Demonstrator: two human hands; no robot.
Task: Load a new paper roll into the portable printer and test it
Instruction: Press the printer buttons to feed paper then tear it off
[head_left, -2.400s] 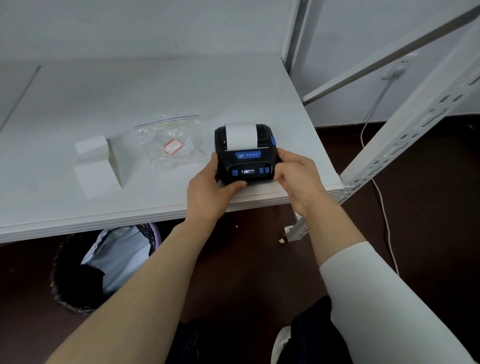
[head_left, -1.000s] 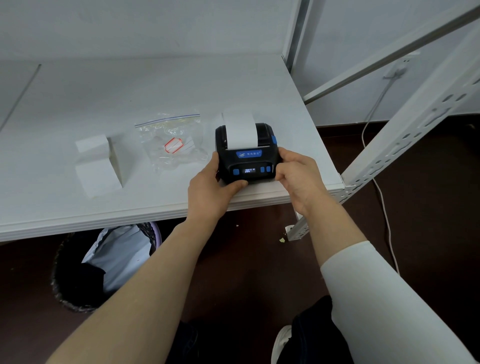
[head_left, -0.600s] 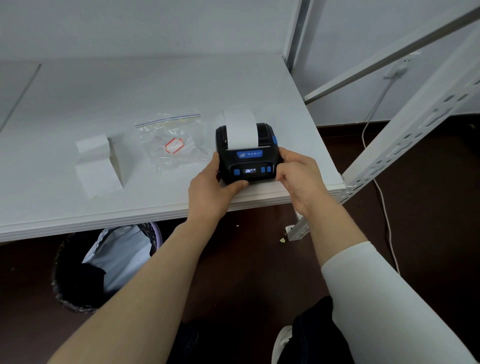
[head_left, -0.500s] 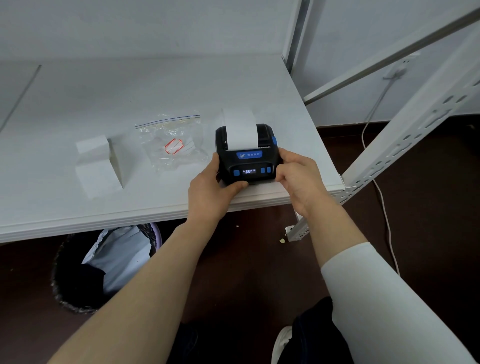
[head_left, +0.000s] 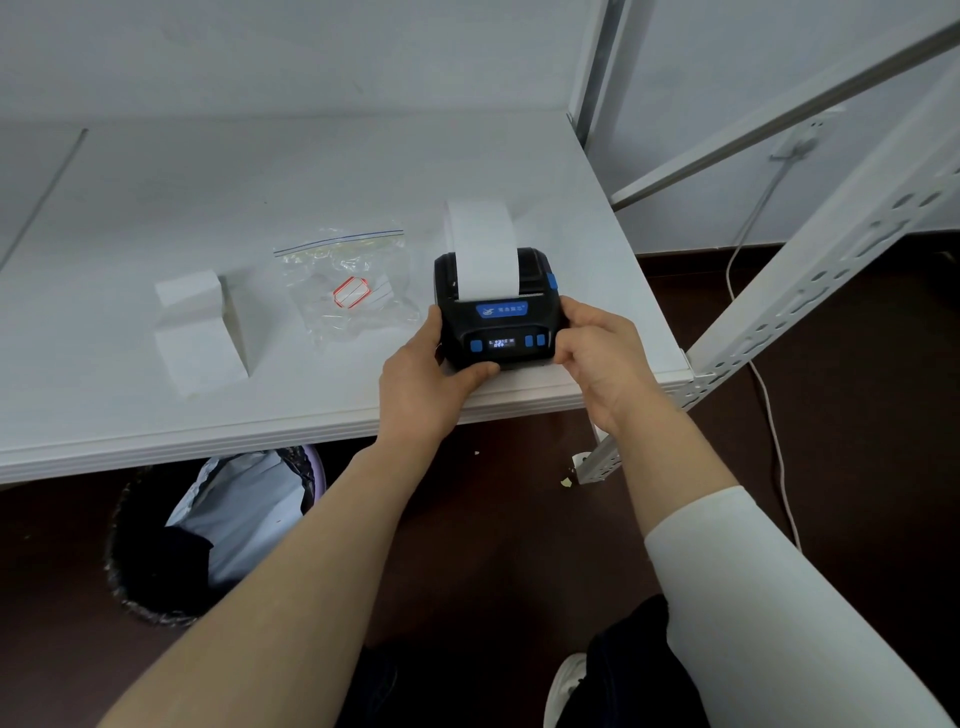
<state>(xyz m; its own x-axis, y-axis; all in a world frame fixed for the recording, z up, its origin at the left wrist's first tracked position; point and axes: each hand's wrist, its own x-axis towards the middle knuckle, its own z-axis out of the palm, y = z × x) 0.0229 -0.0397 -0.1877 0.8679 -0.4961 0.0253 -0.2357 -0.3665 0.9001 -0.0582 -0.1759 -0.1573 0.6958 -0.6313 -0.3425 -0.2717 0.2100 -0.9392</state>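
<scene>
A black portable printer with blue buttons and a lit small display sits near the front right corner of the white table. A blank white paper strip stands out of its slot and curls up and back. My left hand grips the printer's left side, its thumb lying along the front lower edge. My right hand holds the right side, fingers by the right blue buttons.
A folded stack of white label paper lies at the left. A clear zip bag with a red-bordered label lies beside the printer. Under the table stands a lined waste bin. A white slotted rack post and a cable are on the right.
The paper strip has fed further out of the printer and now stands taller, curling back. Both hands have stayed on the printer's sides.
</scene>
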